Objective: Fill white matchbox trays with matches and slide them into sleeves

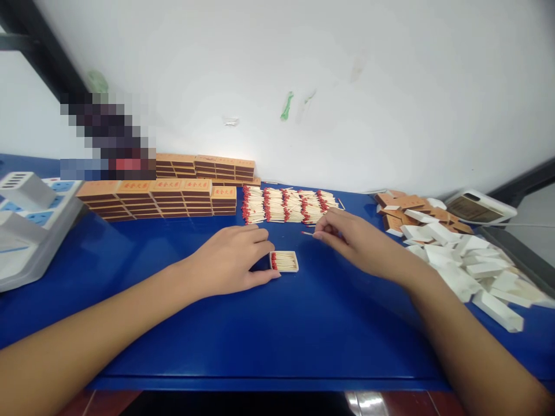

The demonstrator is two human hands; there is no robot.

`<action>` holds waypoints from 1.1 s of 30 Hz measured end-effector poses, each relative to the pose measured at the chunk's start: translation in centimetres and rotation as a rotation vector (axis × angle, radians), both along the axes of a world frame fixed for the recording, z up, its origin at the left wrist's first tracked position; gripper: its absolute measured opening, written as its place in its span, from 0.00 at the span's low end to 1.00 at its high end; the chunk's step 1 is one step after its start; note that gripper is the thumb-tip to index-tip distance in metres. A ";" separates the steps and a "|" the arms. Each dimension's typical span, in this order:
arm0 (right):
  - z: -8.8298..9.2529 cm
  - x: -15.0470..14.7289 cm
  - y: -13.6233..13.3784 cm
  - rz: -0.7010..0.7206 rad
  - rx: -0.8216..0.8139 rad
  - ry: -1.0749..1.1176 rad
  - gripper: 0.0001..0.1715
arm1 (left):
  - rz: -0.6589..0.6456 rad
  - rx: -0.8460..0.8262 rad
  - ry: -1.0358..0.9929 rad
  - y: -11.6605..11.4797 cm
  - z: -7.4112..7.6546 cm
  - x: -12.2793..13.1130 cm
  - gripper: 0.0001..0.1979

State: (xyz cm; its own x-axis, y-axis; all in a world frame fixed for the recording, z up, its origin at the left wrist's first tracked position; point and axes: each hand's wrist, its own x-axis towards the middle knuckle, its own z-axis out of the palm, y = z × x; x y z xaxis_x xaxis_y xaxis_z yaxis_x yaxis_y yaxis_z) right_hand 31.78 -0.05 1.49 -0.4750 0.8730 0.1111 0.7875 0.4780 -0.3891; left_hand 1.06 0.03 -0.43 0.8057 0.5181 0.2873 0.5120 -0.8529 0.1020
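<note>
A small white matchbox tray (pixel 284 270) lies on the blue table, with red-headed matches (pixel 285 261) laid side by side in it. My left hand (pixel 240 258) steadies the tray at its left end, thumb at the near corner and fingers at the far one. Up and to the right of the tray, my right hand (pixel 342 234) pinches a single match (pixel 307 233), its red head pointing left. Just beyond my hands, loose matches (pixel 292 205) lie in several rows against the wall side.
Stacked orange matchboxes (pixel 156 199) stand at the back left. A power strip (pixel 56 225) with plugs sits at the far left. To the right are heaped white empty trays (pixel 468 260), orange box sleeves (pixel 405 208) and a phone (pixel 481 207). A white wall (pixel 325 69) rises behind.
</note>
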 end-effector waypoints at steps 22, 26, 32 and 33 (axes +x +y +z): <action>-0.8 -4.5 -2.2 0.131 -0.042 0.086 0.05 | -0.017 0.023 -0.003 0.1 -0.2 0.1 0.17; -0.9 -2.4 -0.6 0.026 0.096 0.086 0.06 | -0.012 0.021 -0.004 0.1 -0.1 0.1 0.17; -2.4 1.3 2.3 -0.098 0.208 -0.026 0.06 | -0.007 0.013 0.005 0.0 -0.1 0.0 0.18; -2.6 1.6 2.5 -0.099 0.197 -0.036 0.06 | -0.007 0.012 0.004 0.0 -0.1 0.0 0.18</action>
